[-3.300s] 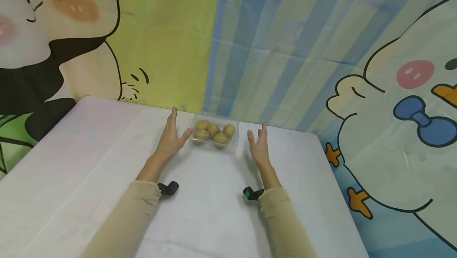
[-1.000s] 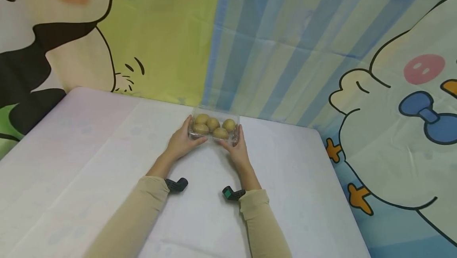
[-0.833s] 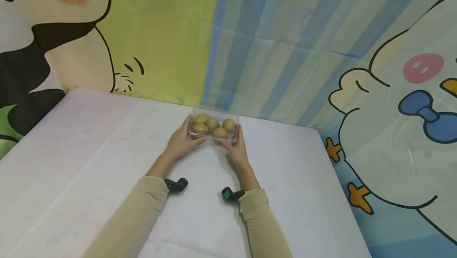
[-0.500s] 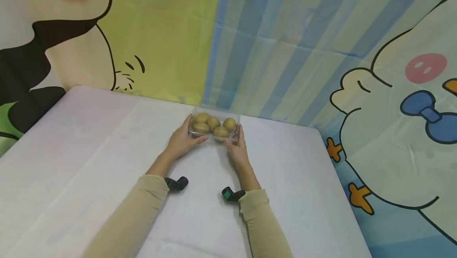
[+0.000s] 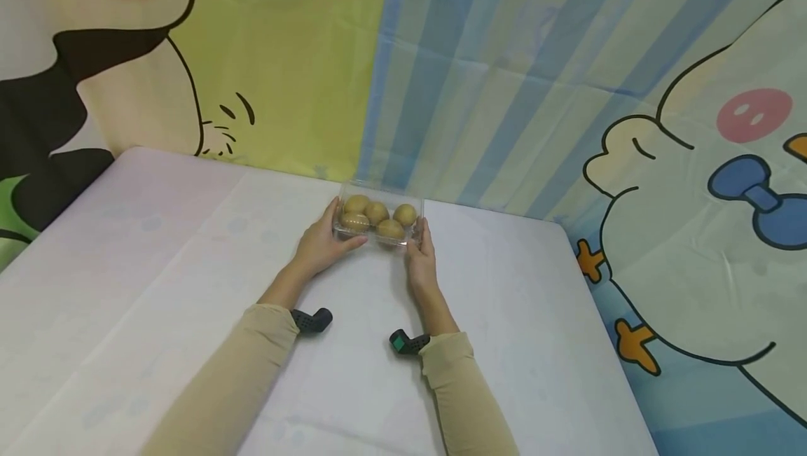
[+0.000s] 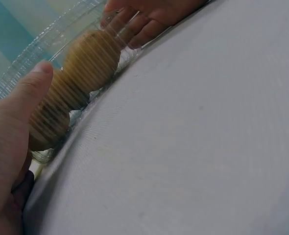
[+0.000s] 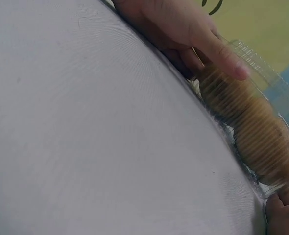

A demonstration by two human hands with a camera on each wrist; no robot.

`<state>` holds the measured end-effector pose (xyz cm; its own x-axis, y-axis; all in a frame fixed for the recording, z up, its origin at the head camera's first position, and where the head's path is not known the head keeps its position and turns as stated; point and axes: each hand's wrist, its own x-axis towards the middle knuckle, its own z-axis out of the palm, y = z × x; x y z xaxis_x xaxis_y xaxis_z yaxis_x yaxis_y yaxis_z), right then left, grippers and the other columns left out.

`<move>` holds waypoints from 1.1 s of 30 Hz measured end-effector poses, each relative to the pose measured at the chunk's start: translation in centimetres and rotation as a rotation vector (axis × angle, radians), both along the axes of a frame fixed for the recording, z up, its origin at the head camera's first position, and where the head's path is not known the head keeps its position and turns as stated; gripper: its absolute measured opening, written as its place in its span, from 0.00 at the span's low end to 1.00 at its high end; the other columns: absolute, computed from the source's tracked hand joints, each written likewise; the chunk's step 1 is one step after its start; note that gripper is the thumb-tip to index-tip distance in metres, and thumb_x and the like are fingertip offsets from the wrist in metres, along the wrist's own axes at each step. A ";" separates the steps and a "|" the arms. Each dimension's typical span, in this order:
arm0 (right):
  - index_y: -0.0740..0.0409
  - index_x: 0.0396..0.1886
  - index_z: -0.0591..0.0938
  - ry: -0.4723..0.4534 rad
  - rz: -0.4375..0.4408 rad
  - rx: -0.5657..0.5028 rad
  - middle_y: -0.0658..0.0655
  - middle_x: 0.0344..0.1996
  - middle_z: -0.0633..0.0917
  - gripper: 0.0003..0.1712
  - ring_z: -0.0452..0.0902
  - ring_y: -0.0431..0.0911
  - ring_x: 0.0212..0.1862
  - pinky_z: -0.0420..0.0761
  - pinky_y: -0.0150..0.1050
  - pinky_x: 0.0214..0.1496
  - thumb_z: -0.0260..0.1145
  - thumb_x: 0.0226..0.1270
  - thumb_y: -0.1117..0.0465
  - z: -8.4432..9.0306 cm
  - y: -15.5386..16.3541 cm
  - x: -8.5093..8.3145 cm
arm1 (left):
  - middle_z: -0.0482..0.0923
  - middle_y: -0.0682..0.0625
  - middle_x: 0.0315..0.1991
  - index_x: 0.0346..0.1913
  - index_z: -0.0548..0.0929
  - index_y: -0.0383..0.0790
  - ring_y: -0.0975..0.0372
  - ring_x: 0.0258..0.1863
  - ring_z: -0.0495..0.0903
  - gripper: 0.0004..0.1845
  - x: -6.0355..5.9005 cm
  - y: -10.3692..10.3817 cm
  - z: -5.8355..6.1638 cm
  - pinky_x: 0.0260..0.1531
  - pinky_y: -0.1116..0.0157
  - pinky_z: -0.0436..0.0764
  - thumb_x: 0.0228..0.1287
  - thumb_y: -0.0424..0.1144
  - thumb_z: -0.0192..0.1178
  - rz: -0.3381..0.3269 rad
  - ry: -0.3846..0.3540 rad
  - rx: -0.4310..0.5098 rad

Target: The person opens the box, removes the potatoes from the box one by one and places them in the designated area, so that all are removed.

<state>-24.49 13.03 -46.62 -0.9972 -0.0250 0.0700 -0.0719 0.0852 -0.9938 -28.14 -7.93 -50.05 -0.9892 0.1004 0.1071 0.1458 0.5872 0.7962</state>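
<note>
Moved inward, L grip (image 5: 319,246) & R grip (image 5: 421,265) now hold clear box (image 5: 373,234) at its ends, nr table (image 5: 353,379) far edge, wide room in front.

Forearms (image 5: 230,361) reach from near to far; the left hand (image 5: 317,246) angles rightward, gripping with thumb (image 5: 352,242) extended right, and the right hand (image 5: 421,264) grips, tilted slightly left.

White table (image 5: 529,344), cartoon-printed backdrop (image 5: 296,57), blue stripes (image 5: 424,92)
</note>
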 end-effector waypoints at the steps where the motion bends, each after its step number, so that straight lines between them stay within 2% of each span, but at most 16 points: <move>1: 0.62 0.71 0.39 0.001 -0.006 0.002 0.57 0.72 0.46 0.36 0.37 0.49 0.72 0.41 0.43 0.73 0.42 0.66 0.71 0.0 0.0 0.0 | 0.53 0.41 0.69 0.71 0.39 0.50 0.42 0.63 0.60 0.62 0.0 0.0 0.0 0.60 0.45 0.62 0.37 0.75 0.57 0.003 0.000 0.000; 6: 0.57 0.71 0.41 -0.010 -0.014 0.003 0.54 0.71 0.48 0.37 0.40 0.48 0.72 0.43 0.43 0.73 0.44 0.66 0.70 -0.9 0.3 -0.7 | 0.53 0.41 0.69 0.71 0.38 0.49 0.41 0.63 0.60 0.63 -0.1 -0.1 -0.2 0.60 0.45 0.61 0.37 0.75 0.57 0.000 0.002 -0.006; 10: 0.47 0.72 0.42 0.036 -0.039 0.071 0.53 0.71 0.52 0.41 0.49 0.51 0.70 0.53 0.44 0.71 0.49 0.63 0.68 -1.9 1.1 -1.5 | 0.53 0.42 0.69 0.71 0.39 0.49 0.43 0.64 0.59 0.62 -0.2 -0.2 -0.3 0.61 0.46 0.61 0.38 0.74 0.57 0.001 0.002 0.000; 12: 0.45 0.72 0.44 0.108 -0.043 0.166 0.54 0.70 0.53 0.42 0.52 0.52 0.69 0.56 0.46 0.70 0.52 0.61 0.67 -2.0 1.6 -1.8 | 0.53 0.42 0.69 0.71 0.40 0.49 0.43 0.64 0.60 0.62 -0.3 -0.1 -0.3 0.61 0.46 0.61 0.38 0.73 0.58 0.001 0.004 0.006; 13: 0.45 0.71 0.45 0.151 -0.048 0.250 0.54 0.70 0.53 0.43 0.53 0.52 0.69 0.57 0.47 0.69 0.53 0.61 0.66 -1.9 1.9 -1.9 | 0.53 0.42 0.69 0.71 0.40 0.49 0.43 0.64 0.60 0.62 -0.3 -0.1 -0.3 0.61 0.46 0.61 0.38 0.73 0.58 -0.001 0.005 0.007; 17: 0.45 0.70 0.54 0.326 -0.034 0.556 0.50 0.70 0.51 0.40 0.49 0.49 0.71 0.55 0.52 0.69 0.59 0.60 0.61 -1.3 3.1 -2.2 | 0.52 0.42 0.69 0.71 0.39 0.51 0.42 0.64 0.60 0.61 -0.2 -0.1 -0.1 0.61 0.46 0.62 0.38 0.73 0.58 -0.002 0.001 0.009; 19: 0.45 0.68 0.59 0.385 -0.002 0.666 0.49 0.71 0.50 0.36 0.48 0.48 0.71 0.56 0.52 0.68 0.61 0.61 0.58 -0.9 3.7 -2.5 | 0.52 0.43 0.69 0.71 0.39 0.50 0.42 0.64 0.60 0.61 -0.2 -0.1 -0.1 0.60 0.46 0.62 0.38 0.73 0.58 0.002 0.000 0.012; 23: 0.49 0.64 0.67 0.463 0.127 0.702 0.53 0.71 0.50 0.33 0.49 0.48 0.71 0.59 0.48 0.68 0.65 0.58 0.56 -0.3 4.9 -3.2 | 0.53 0.43 0.69 0.71 0.40 0.50 0.43 0.64 0.59 0.61 -0.2 0.1 -0.2 0.61 0.47 0.62 0.38 0.73 0.58 0.002 -0.001 0.016; 25: 0.51 0.63 0.68 0.466 0.185 0.694 0.55 0.71 0.51 0.34 0.50 0.49 0.70 0.59 0.48 0.68 0.67 0.55 0.55 -0.1 5.4 -3.5 | 0.53 0.43 0.69 0.71 0.40 0.51 0.44 0.64 0.59 0.62 -0.2 0.2 -0.4 0.61 0.47 0.62 0.37 0.74 0.58 0.001 -0.002 0.010; 30: 0.48 0.65 0.66 0.386 0.248 0.659 0.51 0.70 0.54 0.40 0.49 0.48 0.71 0.60 0.52 0.67 0.68 0.51 0.52 0.5 5.8 -4.3 | 0.53 0.43 0.69 0.71 0.40 0.51 0.42 0.63 0.61 0.61 0.0 0.4 -0.2 0.60 0.46 0.62 0.38 0.74 0.57 0.017 0.010 -0.022; 33: 0.48 0.68 0.60 0.316 0.243 0.599 0.47 0.70 0.54 0.44 0.48 0.45 0.71 0.58 0.49 0.69 0.68 0.51 0.51 1.1 5.4 -4.5 | 0.54 0.43 0.69 0.71 0.40 0.50 0.43 0.63 0.61 0.60 0.0 0.3 0.0 0.61 0.47 0.62 0.39 0.73 0.57 0.029 0.018 -0.028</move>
